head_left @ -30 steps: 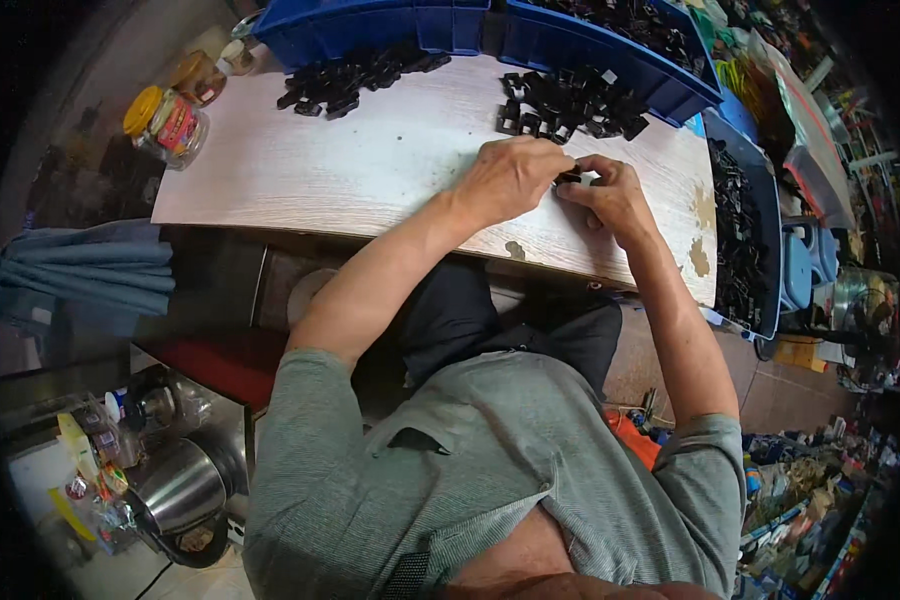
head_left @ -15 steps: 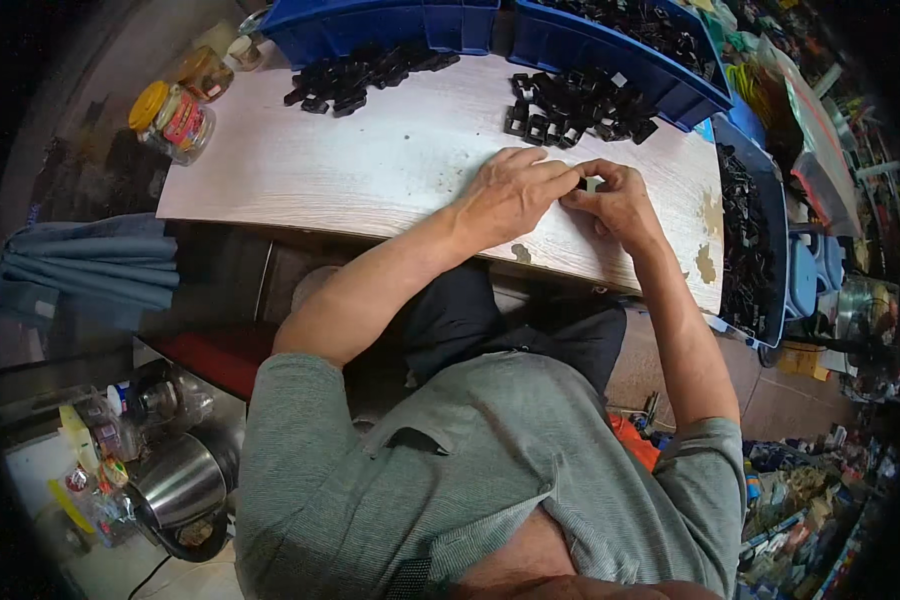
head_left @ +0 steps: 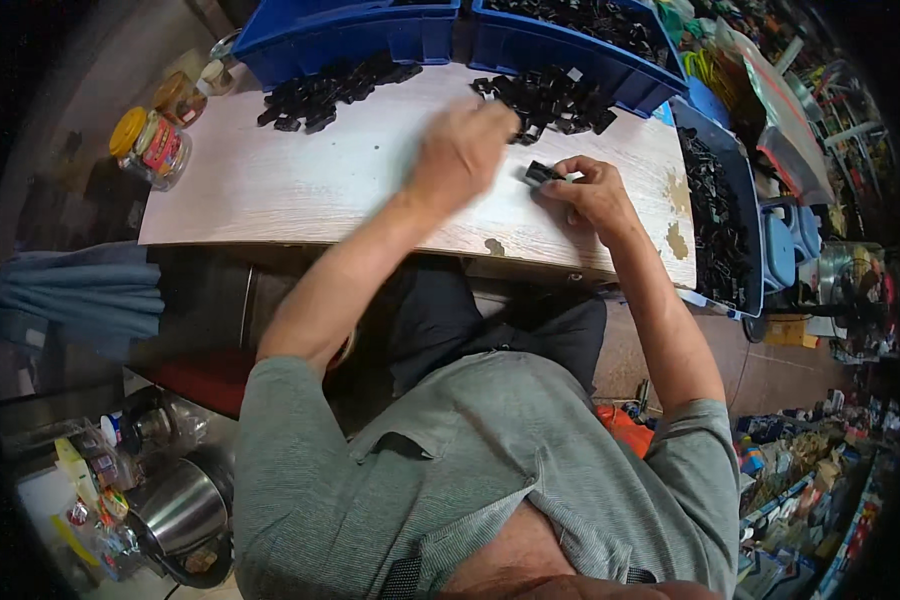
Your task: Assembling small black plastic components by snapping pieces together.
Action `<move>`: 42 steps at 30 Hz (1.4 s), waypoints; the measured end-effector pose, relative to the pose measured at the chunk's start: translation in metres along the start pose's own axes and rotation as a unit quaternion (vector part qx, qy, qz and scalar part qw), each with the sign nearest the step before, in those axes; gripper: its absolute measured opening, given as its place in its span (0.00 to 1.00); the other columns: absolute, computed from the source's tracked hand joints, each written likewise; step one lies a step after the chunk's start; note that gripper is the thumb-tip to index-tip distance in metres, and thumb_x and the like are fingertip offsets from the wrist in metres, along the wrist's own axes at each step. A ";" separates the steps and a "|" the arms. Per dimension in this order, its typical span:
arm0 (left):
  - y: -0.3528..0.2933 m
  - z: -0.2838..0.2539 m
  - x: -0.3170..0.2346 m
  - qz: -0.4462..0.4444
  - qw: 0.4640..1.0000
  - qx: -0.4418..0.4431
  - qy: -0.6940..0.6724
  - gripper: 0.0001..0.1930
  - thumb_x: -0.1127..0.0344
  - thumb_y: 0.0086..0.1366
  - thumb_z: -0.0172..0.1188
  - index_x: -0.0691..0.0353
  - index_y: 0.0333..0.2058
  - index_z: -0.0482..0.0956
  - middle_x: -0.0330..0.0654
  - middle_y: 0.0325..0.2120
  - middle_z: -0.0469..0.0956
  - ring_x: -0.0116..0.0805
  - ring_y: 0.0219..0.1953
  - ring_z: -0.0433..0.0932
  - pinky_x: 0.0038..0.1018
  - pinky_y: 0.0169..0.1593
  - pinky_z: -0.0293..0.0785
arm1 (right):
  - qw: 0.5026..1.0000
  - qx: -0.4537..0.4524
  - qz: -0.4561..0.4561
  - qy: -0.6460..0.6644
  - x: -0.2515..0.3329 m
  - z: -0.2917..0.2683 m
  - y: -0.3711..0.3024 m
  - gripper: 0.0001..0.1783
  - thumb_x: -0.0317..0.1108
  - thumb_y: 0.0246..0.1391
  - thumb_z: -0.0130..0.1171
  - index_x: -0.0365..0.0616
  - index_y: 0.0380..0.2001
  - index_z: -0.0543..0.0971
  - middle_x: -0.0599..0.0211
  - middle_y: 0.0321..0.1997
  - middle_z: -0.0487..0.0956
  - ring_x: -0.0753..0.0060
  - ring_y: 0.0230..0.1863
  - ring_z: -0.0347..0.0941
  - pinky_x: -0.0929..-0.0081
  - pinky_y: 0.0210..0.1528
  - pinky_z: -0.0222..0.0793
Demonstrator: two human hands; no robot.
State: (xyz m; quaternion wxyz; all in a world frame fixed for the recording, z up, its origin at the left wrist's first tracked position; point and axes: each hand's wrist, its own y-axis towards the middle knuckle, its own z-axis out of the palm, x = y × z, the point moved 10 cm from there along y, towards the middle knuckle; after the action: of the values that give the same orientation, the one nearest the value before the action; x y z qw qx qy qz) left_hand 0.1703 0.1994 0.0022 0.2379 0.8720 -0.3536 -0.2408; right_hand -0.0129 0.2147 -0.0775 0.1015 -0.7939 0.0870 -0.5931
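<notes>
1. Right hand [head_left: 595, 195]: fingers are curled narrow around a small black part [head_left: 542, 172], which is pinched at the fingertips just above the pale wooden board [head_left: 300, 185].
2. Left hand [head_left: 462, 150]: motion-blurred, stretched out over the board with its fingertips at the near edge of the middle pile of black parts [head_left: 555, 98]. Whether anything is held, or how far the fingers are spread, cannot be told.
3. A second pile of black parts [head_left: 320, 85] is seen farther left on the board, well apart from both hands.
4. Two blue bins [head_left: 370, 35] are set along the board's far edge; a third blue bin [head_left: 725, 215], filled with black parts, is placed at its right end.
5. A yellow-lidded jar [head_left: 150, 145] is stood at the board's left corner.
</notes>
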 end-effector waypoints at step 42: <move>-0.055 -0.037 0.096 -0.112 0.988 -0.075 0.079 0.10 0.70 0.61 0.64 0.62 0.42 0.85 0.48 0.36 0.85 0.50 0.37 0.81 0.40 0.43 0.77 | 0.985 -0.143 0.082 0.056 -0.016 -0.082 0.039 0.07 0.30 0.51 0.70 0.45 0.29 0.80 0.74 0.14 0.69 0.77 0.13 0.65 0.73 0.15 0.67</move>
State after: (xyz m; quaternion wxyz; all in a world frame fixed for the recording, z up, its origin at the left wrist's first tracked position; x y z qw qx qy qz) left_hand 0.2805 0.1736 -0.0259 0.3011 0.9022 -0.2146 -0.2220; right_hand -0.0969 0.1770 -0.0803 0.0300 -0.7557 0.2415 -0.6080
